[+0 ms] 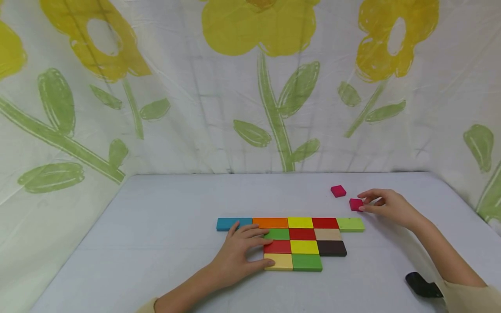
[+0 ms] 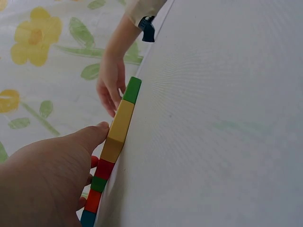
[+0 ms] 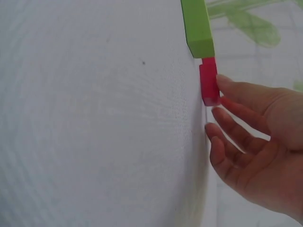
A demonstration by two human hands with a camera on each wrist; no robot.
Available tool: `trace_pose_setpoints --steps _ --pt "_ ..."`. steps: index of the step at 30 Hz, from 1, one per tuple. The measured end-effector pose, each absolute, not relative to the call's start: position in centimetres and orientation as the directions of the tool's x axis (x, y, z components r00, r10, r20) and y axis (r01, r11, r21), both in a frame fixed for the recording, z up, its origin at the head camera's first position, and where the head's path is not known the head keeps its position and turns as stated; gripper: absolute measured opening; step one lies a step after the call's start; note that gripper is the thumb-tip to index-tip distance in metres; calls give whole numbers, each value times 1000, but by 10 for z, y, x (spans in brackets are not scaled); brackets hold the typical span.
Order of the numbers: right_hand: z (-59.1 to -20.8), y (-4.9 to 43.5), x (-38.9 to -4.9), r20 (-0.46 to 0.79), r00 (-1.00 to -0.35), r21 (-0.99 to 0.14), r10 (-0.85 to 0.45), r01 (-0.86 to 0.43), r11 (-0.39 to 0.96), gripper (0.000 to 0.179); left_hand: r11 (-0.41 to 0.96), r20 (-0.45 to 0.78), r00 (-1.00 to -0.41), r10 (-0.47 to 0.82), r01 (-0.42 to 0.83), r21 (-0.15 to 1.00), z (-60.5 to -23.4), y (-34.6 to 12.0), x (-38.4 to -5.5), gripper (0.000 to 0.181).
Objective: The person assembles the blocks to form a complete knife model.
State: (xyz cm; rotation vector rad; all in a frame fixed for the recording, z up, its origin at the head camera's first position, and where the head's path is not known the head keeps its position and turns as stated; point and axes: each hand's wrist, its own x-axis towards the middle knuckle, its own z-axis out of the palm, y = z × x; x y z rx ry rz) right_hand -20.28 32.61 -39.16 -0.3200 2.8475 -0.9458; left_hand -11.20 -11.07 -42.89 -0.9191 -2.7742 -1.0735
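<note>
In the head view, flat coloured blocks lie side by side in stepped rows. The far row runs from a blue block [image 1: 231, 224] through orange, yellow and red to a light green block [image 1: 350, 224]. My left hand [image 1: 236, 258] rests along the left side of the rows, fingers extended, thumb at a pale yellow block [image 1: 278, 261]. The left wrist view shows that thumb beside the block edges. Farther right, my right hand [image 1: 385, 208] pinches a small pink block [image 1: 355, 204] by its right side between thumb and forefinger. Its other fingers are loosely bent.
A second pink block [image 1: 338, 191] lies behind and left of the pinched one. Near the right forearm, a black object [image 1: 422, 285] shows at the sleeve. A white cloth with printed flowers [image 1: 258, 26] hangs behind the white table [image 1: 156, 217].
</note>
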Motion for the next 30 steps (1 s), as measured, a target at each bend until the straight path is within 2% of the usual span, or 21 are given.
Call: trace_pose_setpoints --steps 17,30 --pt "-392 330 -205 -73 -967 -618 -244 -148 772 43 585 223 -824 520 534 610 -428 -110 -112 44" --pt "-384 325 -177 -62 -962 -635 -267 -169 754 40 573 243 -816 524 549 609 -429 -112 -112 43"
